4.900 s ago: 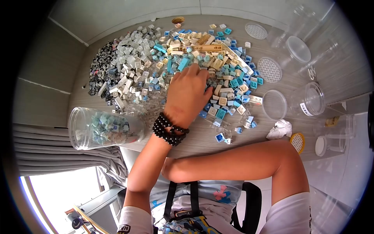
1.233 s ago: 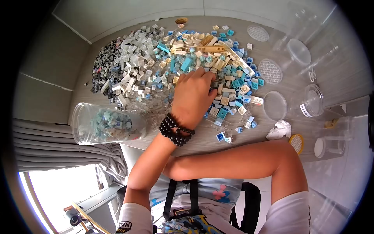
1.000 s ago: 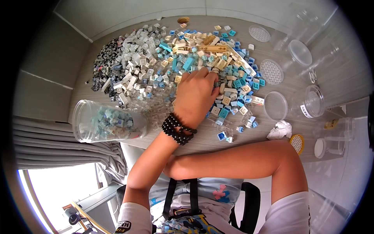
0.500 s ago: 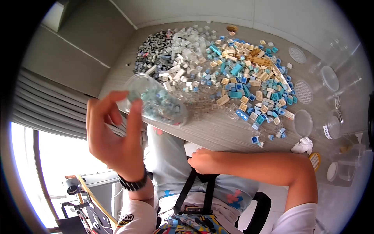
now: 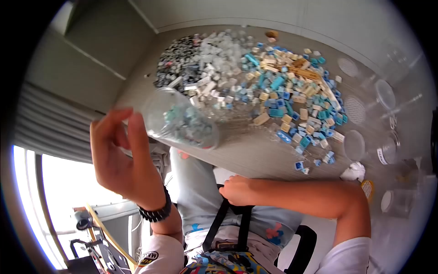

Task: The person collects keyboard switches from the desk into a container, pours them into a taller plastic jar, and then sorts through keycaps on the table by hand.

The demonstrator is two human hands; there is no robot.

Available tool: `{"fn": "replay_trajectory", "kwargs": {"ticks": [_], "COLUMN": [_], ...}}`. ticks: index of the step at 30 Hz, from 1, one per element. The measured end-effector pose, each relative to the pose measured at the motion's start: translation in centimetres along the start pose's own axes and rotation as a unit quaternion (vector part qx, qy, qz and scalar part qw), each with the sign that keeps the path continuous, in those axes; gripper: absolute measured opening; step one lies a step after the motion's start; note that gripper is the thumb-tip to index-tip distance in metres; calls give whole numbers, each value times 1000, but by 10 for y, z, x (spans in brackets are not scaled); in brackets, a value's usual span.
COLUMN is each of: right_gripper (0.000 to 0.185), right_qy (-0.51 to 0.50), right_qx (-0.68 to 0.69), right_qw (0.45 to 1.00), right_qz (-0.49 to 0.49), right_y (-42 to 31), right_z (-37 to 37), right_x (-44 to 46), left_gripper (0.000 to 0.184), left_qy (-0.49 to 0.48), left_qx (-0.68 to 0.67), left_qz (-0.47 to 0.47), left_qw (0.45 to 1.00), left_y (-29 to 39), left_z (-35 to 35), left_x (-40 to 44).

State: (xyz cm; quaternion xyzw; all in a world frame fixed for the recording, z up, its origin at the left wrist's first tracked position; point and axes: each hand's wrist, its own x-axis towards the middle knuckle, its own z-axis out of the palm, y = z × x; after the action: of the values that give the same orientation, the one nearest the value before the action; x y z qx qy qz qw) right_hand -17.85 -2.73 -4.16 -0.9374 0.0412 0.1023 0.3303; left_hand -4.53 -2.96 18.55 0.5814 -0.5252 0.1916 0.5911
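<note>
My left hand point(image 5: 131, 114) is raised beside the mouth of a clear jar point(image 5: 157, 107), palm towards me. Its thumb and index finger are curved with their tips close together, and no piece shows between them. The jar lies on its side at the table's near left edge, with teal and pale keycaps point(image 5: 185, 121) inside. My right hand point(image 5: 236, 190) is closed in a fist over my lap by a black strap point(image 5: 222, 210); its contents are hidden. Behind the jar spreads a pile of black, white, clear, cream and blue keycaps point(image 5: 292, 86).
On the right are clear lids point(image 5: 354, 145), perforated discs point(image 5: 354, 108), a crumpled tissue point(image 5: 353, 171), a yellow-rimmed disc point(image 5: 367, 189) and clear jars point(image 5: 401, 201). A grey curtain point(image 5: 54, 123) hangs at the left.
My left hand left the pile for the jar mouth with a teal piece, then moved slightly left; the piece no longer shows in its fingers. The view has turned, and my right fist now shows.
</note>
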Motion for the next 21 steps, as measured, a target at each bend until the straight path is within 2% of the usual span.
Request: {"fn": "replay_trajectory", "kwargs": {"ticks": [1, 3, 5, 7, 9, 13, 15, 16, 17, 18, 19, 20, 21], "right_gripper": [17, 18, 18, 19, 21, 24, 38, 40, 41, 43, 43, 43, 43], "right_qy": [-10, -39, -57, -67, -76, -86, 95, -141, -239, -359, -299, -251, -218], "right_qx": [-9, -22, -45, -64, -91, -151, 49, -186, -295, -393, -327, -272, -231], "right_qw": [1000, 999, 997, 996, 993, 985, 989, 938, 864, 759, 847, 902, 934], "right_qz": [9, -15, -16, -12, -6, 12, 106, 257, 332, 374, 293, 223, 164], "right_y": [-3, -4, -7, -8, -10, -9, -2, -42, -41, -40, -29, -22, -12], "right_z": [-4, -13, -19, -15, -9, 16, 124, 91, 87, 81, 77, 77, 77], "right_x": [0, -4, -1, 4, 12, 43, 127, 140, 142, 144, 142, 136, 131], "left_gripper": [14, 18, 18, 18, 20, 23, 26, 28, 28, 30, 32, 34, 34], "left_qy": [-3, -165, -330, -327, -321, -367, -457, -500, -501, -485, -469, -464, -466], "left_qx": [-52, -104, -117, -168, -162, -197, -131, -97, -99, -79, -60, -61, -62], "left_qz": [4, 135, 191, 117, 74, 71, 101, 116, 117, 138, 159, 153, 152], "left_qw": [999, 972, 917, 923, 930, 906, 874, 853, 852, 860, 867, 870, 869], "left_y": [8, 21, 45, 46, 42, 35, 29, 29, 29, 30, 31, 29, 28], "left_z": [5, 18, 36, 79, 115, 171, 187, 191, 193, 194, 195, 196, 197], "left_x": [-14, -37, -55, -74, -81, -84, -89, -92, -93, -95, -97, -100, -102]}}
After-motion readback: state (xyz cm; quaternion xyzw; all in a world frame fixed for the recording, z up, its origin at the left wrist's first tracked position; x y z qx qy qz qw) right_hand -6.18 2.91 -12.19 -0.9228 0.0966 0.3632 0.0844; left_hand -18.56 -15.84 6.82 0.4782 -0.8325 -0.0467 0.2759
